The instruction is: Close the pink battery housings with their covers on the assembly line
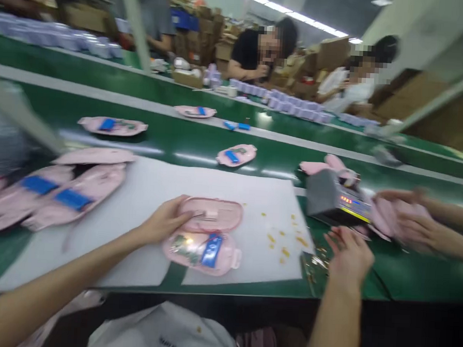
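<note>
My left hand (169,219) grips the left end of a pink plastic shell (229,215), thumb over its rim. Just below it on the white sheet lies the matching pink half (226,266), with a green circuit board (184,250) and a blue-wrapped battery (212,250) inside. Over on the right, my right hand (349,255) is raised with its fingertips pinched together; what they hold, if anything, is too small to make out. Small shiny metal pieces (318,263) lie on the bench beside that hand.
Yellow bits (284,251) are scattered on the white sheet (149,184). Pink shells with batteries (73,199) are stacked at left; more lie on the green conveyor (171,147). A grey device with a lit display (325,196) stands near a co-worker's hands (423,225) at right.
</note>
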`<action>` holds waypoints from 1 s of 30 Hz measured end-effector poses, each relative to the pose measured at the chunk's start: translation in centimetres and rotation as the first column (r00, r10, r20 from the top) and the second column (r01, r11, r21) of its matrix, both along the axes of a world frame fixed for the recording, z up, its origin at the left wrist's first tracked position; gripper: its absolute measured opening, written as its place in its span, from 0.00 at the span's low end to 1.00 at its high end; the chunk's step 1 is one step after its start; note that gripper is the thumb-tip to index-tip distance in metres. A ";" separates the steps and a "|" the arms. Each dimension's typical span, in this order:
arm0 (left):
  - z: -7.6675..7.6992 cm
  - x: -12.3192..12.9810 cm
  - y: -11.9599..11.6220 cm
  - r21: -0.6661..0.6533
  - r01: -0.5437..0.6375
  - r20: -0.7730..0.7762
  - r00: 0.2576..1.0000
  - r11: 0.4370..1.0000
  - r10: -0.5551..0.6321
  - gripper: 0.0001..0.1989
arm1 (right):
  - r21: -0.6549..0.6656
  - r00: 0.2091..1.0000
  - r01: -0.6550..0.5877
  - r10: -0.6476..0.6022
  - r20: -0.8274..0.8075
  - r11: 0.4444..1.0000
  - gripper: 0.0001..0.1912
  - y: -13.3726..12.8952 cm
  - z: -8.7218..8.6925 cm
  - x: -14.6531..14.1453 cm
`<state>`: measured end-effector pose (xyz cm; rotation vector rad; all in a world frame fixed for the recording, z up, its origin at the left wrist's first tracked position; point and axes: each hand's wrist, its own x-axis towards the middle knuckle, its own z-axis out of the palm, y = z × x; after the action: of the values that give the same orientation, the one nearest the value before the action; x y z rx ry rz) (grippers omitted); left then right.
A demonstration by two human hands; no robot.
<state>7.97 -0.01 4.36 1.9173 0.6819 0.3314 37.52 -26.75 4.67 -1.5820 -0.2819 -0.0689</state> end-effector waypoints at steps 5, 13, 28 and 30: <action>-1.3 -0.4 0.3 -0.101 0.036 0.150 0.988 0.994 -0.020 0.16 | -0.386 0.691 -0.569 0.677 0.253 0.726 0.09 8.7 3.2 -9.8; -3.0 -1.1 0.7 -0.088 0.004 0.243 0.970 0.996 0.018 0.15 | -0.836 0.175 -0.513 0.977 0.118 0.193 0.10 19.2 2.5 -13.6; -3.7 -1.8 0.6 -0.117 0.023 0.300 0.954 0.993 0.014 0.12 | -0.929 0.572 -0.246 0.815 0.092 0.278 0.15 20.9 3.0 -15.0; -3.6 -1.9 0.5 -0.120 0.005 0.286 0.958 0.993 0.029 0.12 | -0.922 0.571 -0.342 0.820 -0.051 0.181 0.13 21.0 3.6 -14.4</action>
<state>6.06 0.51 0.79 1.7071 0.5076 0.5530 23.11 -5.75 8.23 -2.3428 -1.6078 0.4287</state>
